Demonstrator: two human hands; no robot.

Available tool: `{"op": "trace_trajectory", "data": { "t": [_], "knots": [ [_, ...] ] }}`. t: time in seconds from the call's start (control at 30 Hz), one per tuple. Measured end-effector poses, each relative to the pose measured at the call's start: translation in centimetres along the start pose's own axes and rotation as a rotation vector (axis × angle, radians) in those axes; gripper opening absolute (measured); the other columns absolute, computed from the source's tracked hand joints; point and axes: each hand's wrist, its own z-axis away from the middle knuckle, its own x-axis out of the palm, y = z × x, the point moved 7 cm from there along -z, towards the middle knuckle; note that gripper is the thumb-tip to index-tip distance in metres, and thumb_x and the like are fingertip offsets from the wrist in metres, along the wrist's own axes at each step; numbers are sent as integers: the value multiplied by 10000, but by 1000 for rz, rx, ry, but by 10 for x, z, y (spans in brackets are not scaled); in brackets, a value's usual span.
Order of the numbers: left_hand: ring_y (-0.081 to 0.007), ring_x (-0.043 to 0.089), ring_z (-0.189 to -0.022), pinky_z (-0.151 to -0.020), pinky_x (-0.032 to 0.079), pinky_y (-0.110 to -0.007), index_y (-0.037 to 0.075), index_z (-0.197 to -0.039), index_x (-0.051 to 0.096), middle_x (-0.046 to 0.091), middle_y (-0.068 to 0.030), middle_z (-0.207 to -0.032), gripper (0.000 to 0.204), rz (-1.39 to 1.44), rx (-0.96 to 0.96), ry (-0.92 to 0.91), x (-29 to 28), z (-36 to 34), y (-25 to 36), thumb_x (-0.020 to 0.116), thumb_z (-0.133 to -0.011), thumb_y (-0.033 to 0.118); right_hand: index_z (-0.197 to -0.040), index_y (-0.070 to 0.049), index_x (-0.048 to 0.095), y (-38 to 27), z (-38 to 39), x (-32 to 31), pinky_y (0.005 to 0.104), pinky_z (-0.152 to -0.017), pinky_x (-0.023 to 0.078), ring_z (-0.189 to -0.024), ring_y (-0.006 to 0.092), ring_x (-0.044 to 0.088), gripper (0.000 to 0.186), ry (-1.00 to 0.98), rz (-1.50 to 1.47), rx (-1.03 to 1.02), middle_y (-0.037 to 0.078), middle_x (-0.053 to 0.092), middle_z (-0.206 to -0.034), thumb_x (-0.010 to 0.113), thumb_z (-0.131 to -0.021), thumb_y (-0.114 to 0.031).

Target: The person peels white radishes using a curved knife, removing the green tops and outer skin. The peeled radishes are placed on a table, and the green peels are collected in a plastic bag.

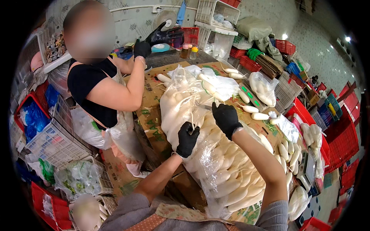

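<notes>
A big clear plastic bag point(216, 161) full of white radishes lies on a cardboard-covered table point(154, 127). My left hand point(187, 139), in a black glove, pinches the plastic on the bag's left side. My right hand point(226, 118), also black-gloved, holds a small knife whose blade point(205, 107) points left at the bag's top. Loose white radishes point(254, 112) lie just right of my right hand. A second tied bag of radishes point(263, 88) sits farther back.
A person in a black top and clear apron point(111, 115) stands at the left, pulling on a black glove point(163, 36). A scale point(310, 167) and more radishes point(289, 152) sit right. Red crates point(341, 134) and white baskets point(54, 144) surround the table.
</notes>
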Motion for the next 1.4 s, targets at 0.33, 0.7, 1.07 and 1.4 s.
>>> {"op": "trace_trajectory", "data": {
  "t": [0.33,0.7,1.07,1.4],
  "knots": [
    [-59,417,-602,-537,378,-219,45,-751,481,456,25,-652,139,176,-67,98,-15,13,-4,615,-724,20,-1132,-21,470,-1,-57,39,352,-472,422,-575,226,557,446,88,-16,106,102,539,-652,522,-696,-99],
    [-103,489,-575,-534,404,-251,37,-740,483,520,-43,-628,155,7,-17,64,-5,13,-9,633,-727,77,-995,-13,507,27,-150,49,365,-490,438,-570,244,579,250,251,-25,175,101,575,-643,472,-763,-101],
    [-297,481,-622,-547,391,-379,37,-670,454,467,-122,-648,176,-511,417,5,22,-13,17,592,-727,130,-998,-132,578,164,-107,-4,403,-554,460,-679,290,598,286,19,90,187,114,611,-745,509,-776,-298],
    [-280,519,-941,-839,417,-355,-44,-999,554,549,-174,-1048,333,-676,324,-2,31,-13,-42,608,-792,210,-984,-100,607,266,97,1,384,-687,456,-746,255,587,504,-620,-274,456,101,631,-867,562,-710,-521]
  ]
}}
